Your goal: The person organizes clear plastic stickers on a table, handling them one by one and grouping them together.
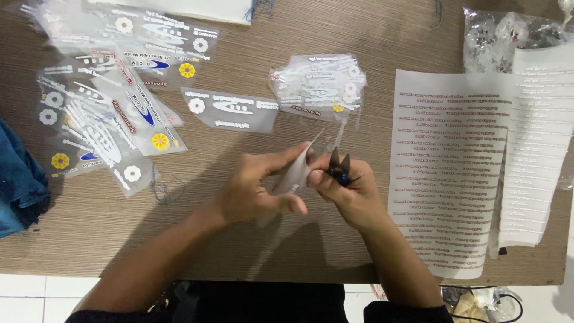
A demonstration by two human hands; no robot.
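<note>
Pinching film strip (294,173) in left hand (254,190), right hand (350,191) gripping snips (339,167)

Both forearms reach forward, left hand (258,190) pinching with its fingers, right hand (347,190) curled closed.

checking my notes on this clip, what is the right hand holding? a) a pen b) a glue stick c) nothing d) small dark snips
d: the right hand grips small dark snips, blades pointing up toward the clear film piece that the left hand holds.
</note>
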